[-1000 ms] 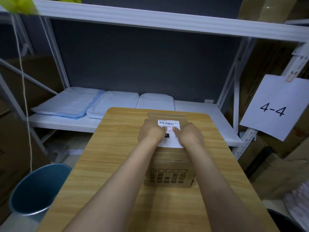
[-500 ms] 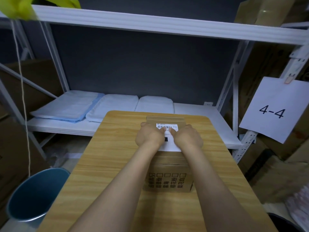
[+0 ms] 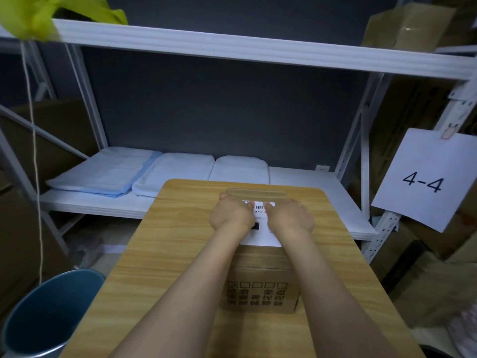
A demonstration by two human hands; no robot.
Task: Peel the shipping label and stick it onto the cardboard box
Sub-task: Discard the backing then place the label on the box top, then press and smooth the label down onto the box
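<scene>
A brown cardboard box [image 3: 258,293] with printed characters on its near side stands on the wooden table [image 3: 167,254]. A white shipping label [image 3: 261,237] with a barcode lies flat on the box top. My left hand [image 3: 231,215] and my right hand [image 3: 290,219] rest side by side on the label's far half, fingers pressing down near the barcode and the box's far edge. The hands hide most of the label; only a strip between them and its near edge show. Neither hand grips anything.
A blue bin [image 3: 46,313] stands on the floor left of the table. Behind the table is a white metal shelf [image 3: 296,182] with folded pale cloths [image 3: 175,171]. A paper sign reading 4-4 [image 3: 423,179] hangs at the right, with stacked cartons beyond it.
Both hands have slid away from me along the label toward the box's far edge, covering more of the barcode. The box has stayed in place.
</scene>
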